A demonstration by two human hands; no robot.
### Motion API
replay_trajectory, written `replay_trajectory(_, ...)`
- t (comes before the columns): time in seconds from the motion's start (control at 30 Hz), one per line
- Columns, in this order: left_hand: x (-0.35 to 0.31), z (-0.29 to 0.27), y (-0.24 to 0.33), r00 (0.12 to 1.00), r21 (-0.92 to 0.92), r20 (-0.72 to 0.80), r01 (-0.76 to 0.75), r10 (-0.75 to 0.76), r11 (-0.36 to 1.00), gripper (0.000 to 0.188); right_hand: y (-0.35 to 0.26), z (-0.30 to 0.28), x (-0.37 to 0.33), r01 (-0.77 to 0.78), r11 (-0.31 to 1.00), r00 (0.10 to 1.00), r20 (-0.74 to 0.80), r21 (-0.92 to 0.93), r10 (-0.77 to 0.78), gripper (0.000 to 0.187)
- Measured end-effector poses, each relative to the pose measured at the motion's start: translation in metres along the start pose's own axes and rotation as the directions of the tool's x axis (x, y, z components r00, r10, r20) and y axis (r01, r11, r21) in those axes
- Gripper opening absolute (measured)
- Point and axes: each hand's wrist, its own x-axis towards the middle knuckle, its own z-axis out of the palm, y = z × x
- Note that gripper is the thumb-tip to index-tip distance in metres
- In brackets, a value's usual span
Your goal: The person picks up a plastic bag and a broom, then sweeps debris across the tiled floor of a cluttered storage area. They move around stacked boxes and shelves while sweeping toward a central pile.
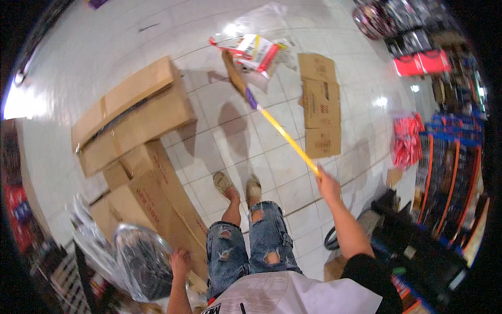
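Note:
My right hand point(328, 186) is closed around the yellow handle of a broom point(287, 137), near its upper end. The broom slants away to the far left, past a purple binding to brown bristles on the floor. Beside the bristles lies crumpled red, white and yellow packaging point(257, 54), with loose scraps and clear plastic sheeting point(266, 22) around it. My left hand point(181, 263) hangs low at my left side with its fingers loosely apart and nothing visible in it. Nearest to it are a plastic-wrapped dark item point(144, 259) and a long cardboard box point(157, 191).
Another large cardboard box point(133, 112) lies at the left. A flattened cardboard sheet point(321, 107) rests on the tiled floor point(274, 180) to the right. Shelving with orange posts point(449, 183), red plastic packs point(407, 141) and a black bulky object point(413, 246) line the right side.

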Motion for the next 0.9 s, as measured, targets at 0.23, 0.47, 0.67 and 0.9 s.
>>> replay_trajectory(0.23, 0.065, -0.068, 0.105, 0.975, 0.292, 0.020, -0.217, 0.221, 0.931, 0.019, 0.104, 0.043, -0.360, -0.546, 0.831, 0.815, 0.295, 0.105, 0.498, 0.045)
replay_trajectory(0.47, 0.136, -0.092, 0.327, 0.921, 0.269, 0.121, -0.389, 0.369, 0.881, 0.017, 0.081, 0.169, -0.385, -0.870, 0.489, 0.460, 0.472, 0.067, 0.752, 0.040)
replay_trajectory(0.67, 0.164, -0.077, 0.461, 0.893, 0.148, 0.133, -0.446, 0.429, 0.883, 0.015, 0.068, 0.239, -0.205, -0.752, 0.647, 0.536, 0.687, 0.124, 0.490, 0.024)
replay_trajectory(0.9, 0.180, -0.065, 0.503, 0.859, 0.121, 0.283, -0.473, 0.427, 0.873, 0.016, -0.019, 0.046, -0.051, -0.747, 0.537, 0.643, 0.633, 0.393, 0.431, 0.027)
